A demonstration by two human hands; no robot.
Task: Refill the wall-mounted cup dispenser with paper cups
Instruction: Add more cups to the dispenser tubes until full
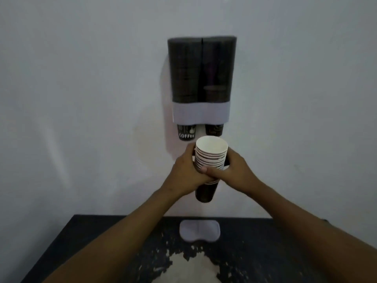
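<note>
A twin-tube dark cup dispenser (201, 72) hangs on the wall, with a pale band across its lower part. One black cup (186, 132) marked COFFEE pokes out under the left tube and another cup (214, 129) under the right. The left tube looks full; the right tube shows cups only near its bottom. Just below the dispenser I hold a stack of nested paper cups (211, 156), mouths up, white inside, black outside. My left hand (186, 172) wraps the stack's left side and my right hand (232, 172) its right side, thumb across the front.
A dark table (85, 242) with worn white patches stands against the wall below my arms. A pale, peanut-shaped lid (200, 230) lies on it near the wall. The wall around the dispenser is plain white.
</note>
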